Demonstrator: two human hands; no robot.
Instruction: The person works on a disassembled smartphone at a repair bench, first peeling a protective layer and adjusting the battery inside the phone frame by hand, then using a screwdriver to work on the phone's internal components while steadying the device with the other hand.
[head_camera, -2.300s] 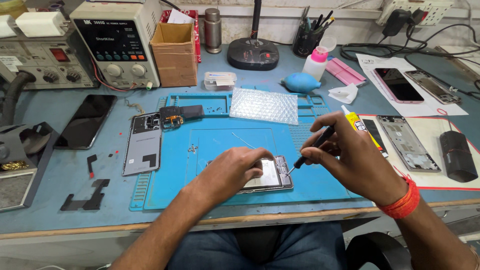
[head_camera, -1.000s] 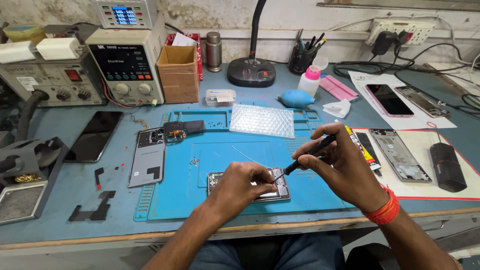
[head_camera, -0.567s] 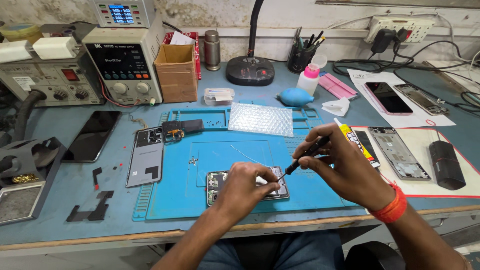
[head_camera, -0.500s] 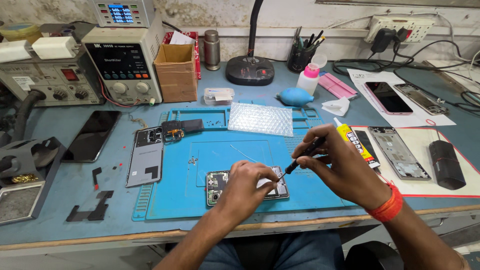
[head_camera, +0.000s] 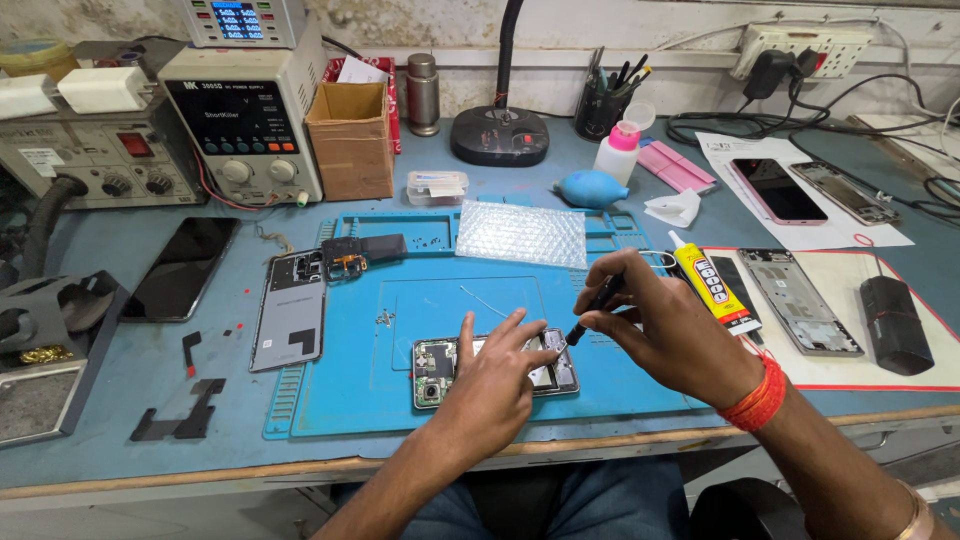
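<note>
An opened phone (head_camera: 438, 367) with its insides bare lies on the blue work mat (head_camera: 420, 300) near the table's front edge. My left hand (head_camera: 497, 378) rests flat on it, fingers spread, pressing it down and hiding its middle. My right hand (head_camera: 660, 330) grips a thin black tool (head_camera: 592, 306) like a pen. The tool's tip touches the phone's right part, close to my left fingertips. A red thread band circles my right wrist.
A phone back cover (head_camera: 289, 312) and a sheet of bubble wrap (head_camera: 520, 233) lie on the mat. A yellow glue tube (head_camera: 711, 290), a phone frame (head_camera: 801, 301) and a black block (head_camera: 895, 323) sit right. A dark phone (head_camera: 181, 268), power supply (head_camera: 243, 125) and cardboard box (head_camera: 349, 140) stand left.
The view has tilted and shifted a little. My right hand lowered the tool's tip onto the phone's right part, and my left hand settled flatter over the phone.
</note>
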